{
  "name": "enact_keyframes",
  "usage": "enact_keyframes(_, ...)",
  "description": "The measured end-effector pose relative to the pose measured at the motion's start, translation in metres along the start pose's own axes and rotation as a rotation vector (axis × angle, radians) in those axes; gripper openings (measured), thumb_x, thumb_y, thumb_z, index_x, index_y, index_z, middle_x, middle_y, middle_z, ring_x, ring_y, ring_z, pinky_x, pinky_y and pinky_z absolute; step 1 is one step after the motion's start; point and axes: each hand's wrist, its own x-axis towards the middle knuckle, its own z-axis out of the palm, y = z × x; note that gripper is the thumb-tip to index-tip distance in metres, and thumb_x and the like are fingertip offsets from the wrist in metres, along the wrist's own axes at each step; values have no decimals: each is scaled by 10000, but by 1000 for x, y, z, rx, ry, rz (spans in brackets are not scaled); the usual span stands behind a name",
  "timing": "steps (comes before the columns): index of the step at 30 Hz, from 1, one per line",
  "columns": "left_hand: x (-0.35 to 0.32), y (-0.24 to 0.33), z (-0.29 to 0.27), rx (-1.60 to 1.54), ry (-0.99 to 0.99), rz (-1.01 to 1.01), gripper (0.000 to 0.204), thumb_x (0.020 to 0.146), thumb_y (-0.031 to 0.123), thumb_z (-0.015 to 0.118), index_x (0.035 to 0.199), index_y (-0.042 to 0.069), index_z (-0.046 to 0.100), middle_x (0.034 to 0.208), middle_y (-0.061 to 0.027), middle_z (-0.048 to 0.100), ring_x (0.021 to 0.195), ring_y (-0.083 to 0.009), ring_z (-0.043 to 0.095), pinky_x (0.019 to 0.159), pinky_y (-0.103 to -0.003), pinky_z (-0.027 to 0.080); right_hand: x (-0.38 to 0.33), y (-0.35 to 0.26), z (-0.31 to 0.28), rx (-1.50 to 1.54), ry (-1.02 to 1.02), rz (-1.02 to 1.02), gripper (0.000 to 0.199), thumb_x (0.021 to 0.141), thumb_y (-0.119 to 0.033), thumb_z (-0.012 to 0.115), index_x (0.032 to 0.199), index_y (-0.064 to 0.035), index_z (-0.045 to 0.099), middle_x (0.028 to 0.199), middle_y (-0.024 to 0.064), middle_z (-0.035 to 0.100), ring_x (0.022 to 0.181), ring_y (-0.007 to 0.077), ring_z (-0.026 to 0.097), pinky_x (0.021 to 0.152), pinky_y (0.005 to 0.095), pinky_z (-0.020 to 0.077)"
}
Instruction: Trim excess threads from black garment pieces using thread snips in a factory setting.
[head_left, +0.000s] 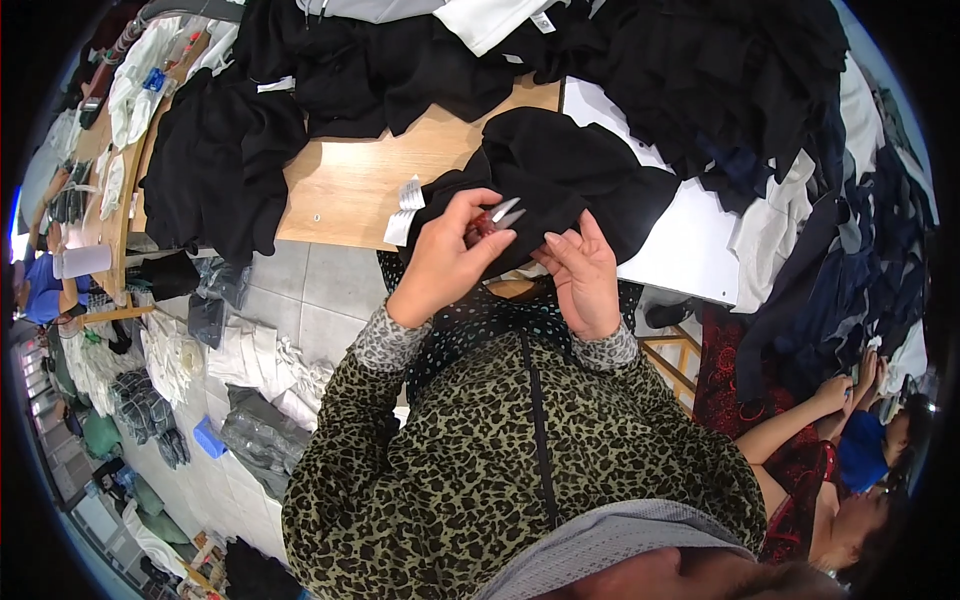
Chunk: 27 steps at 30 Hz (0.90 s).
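My left hand (449, 256) is closed around a small pair of thread snips (507, 211) with red grips. Their silver blades point right and stand apart, over a black garment (570, 165). Just right of the blades, my right hand (582, 275) is held palm up, with thumb and fingertips drawn together near the garment's lower edge. What it pinches is too small or hidden to name. The black garment lies bunched across the table edge in front of me. White labels (404, 211) stick out at its left side.
The wooden tabletop (345, 185) meets a white table section (690, 250). Black garments (225, 165) are heaped on its left, and more dark clothing (730, 80) is piled far right. Co-workers' hands (835, 392) work at lower right. Bundles of white cloth (255, 360) lie on the tiled floor.
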Motion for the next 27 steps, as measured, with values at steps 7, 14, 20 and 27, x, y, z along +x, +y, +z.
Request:
enact_keyframes(7,18,-9,18,-69,-39,-86,225,773,177,709,821,-13,600,679,-38,581,619,-79,511,582,-234,431,0,3,-4,24,-39,-10,451,881,12,512,1299,-11,345,975,38,623,868,117,592,790,267,484)
enact_keyframes(14,30,-29,12,-624,171,-316,165,861,183,632,819,28,597,609,83,452,494,1,352,441,-170,275,0,4,-17,49,24,-4,488,871,10,527,1305,-32,307,807,-4,558,784,113,577,783,302,490)
enact_keyframes(20,19,-29,15,-408,88,-137,109,856,126,623,882,21,608,669,65,484,526,-8,374,469,-169,287,2,5,-18,48,52,12,571,869,2,535,1359,-16,242,827,-1,568,778,105,564,785,299,483)
enact_keyframes(27,25,-16,33,-188,143,-46,140,794,106,668,813,-12,594,643,-24,535,590,-67,472,550,-231,410,1,4,-10,-76,22,-28,580,872,17,518,1364,8,211,837,16,569,820,108,579,790,304,490)
